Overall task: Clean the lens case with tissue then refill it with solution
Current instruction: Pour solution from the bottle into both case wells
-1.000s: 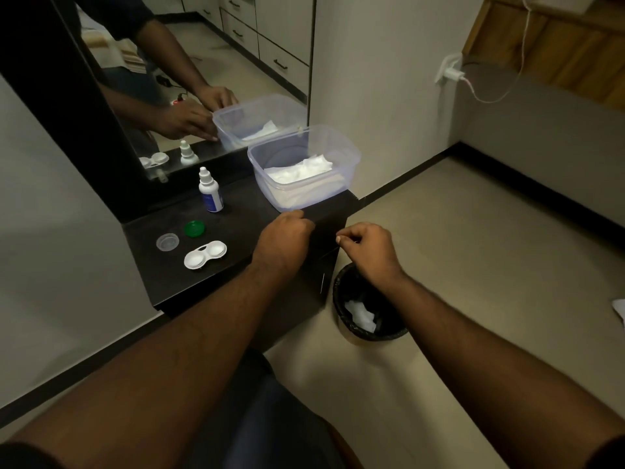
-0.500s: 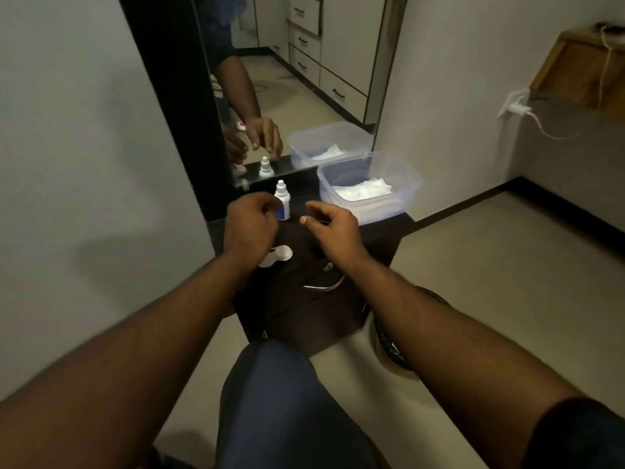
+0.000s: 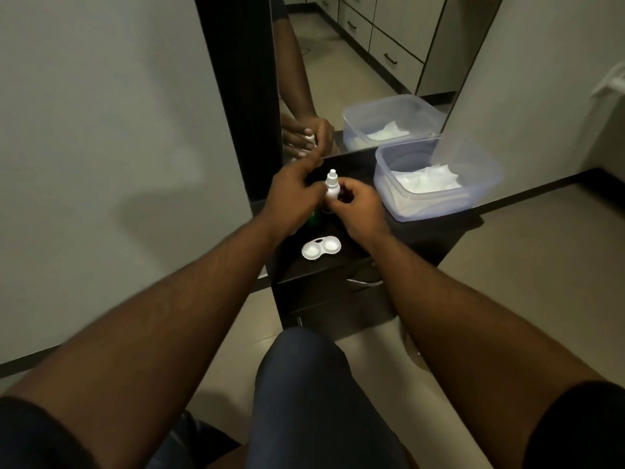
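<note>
Both hands have just come onto the solution bottle point(image 3: 332, 188): my right hand point(image 3: 361, 205) grips its body, my left hand point(image 3: 293, 194) pinches beside it. Refilling begins; the lens case point(image 3: 321, 247) lies open just below the bottle.

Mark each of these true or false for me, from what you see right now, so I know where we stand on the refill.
1. The lens case lies open on the dark cabinet top, with no hand on it. True.
2. The solution bottle is tipped over the case, pouring. False: it stands upright between the left hand and right hand, behind the case.
3. The clear plastic tub holds white tissue. True.
4. The tub sits to the left of the case. False: it sits to the right, near the mirror.
5. The bottle's white cap is off. False: the white tip looks capped, though blur makes this hard to confirm.
</note>
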Available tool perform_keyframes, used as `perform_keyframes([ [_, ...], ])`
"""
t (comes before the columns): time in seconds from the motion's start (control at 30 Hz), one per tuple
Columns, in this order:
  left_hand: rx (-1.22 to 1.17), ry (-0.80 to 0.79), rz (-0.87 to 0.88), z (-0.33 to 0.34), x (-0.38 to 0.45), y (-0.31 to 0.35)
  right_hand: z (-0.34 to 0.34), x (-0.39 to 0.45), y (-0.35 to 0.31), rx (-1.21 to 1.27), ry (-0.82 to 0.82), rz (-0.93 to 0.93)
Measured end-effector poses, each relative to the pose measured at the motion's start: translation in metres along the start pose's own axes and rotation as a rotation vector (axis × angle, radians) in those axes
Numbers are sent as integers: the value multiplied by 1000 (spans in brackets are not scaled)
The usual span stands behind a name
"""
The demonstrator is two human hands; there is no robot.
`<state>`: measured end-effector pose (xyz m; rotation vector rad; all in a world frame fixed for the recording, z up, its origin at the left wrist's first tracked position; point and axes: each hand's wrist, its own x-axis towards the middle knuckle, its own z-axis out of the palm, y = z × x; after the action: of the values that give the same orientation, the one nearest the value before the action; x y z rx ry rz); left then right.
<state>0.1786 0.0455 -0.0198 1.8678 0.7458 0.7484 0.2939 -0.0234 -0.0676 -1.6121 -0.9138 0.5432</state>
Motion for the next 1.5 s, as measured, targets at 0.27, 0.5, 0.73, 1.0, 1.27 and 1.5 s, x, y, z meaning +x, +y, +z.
perform_keyframes([
  [0.27, 6, -55, 36, 16, 18, -9, -2, 6, 9, -64, 28, -7],
  [0.5, 26, 193, 71, 25, 15, -15, 0, 6, 7, -114, 78, 9],
  [0.73, 165, 264, 200, 31, 9, -11, -1, 1, -1, -117, 92, -24],
  [1.0, 339, 339, 70, 19, 5, -6, 0, 3, 3, -117, 86, 10],
  [1.27, 142, 223, 30, 26, 18, -8, 1, 1, 0, -122, 94, 19],
  [1.5, 136, 377, 147, 7, 15, 23, 0, 0, -3, -100, 95, 36],
])
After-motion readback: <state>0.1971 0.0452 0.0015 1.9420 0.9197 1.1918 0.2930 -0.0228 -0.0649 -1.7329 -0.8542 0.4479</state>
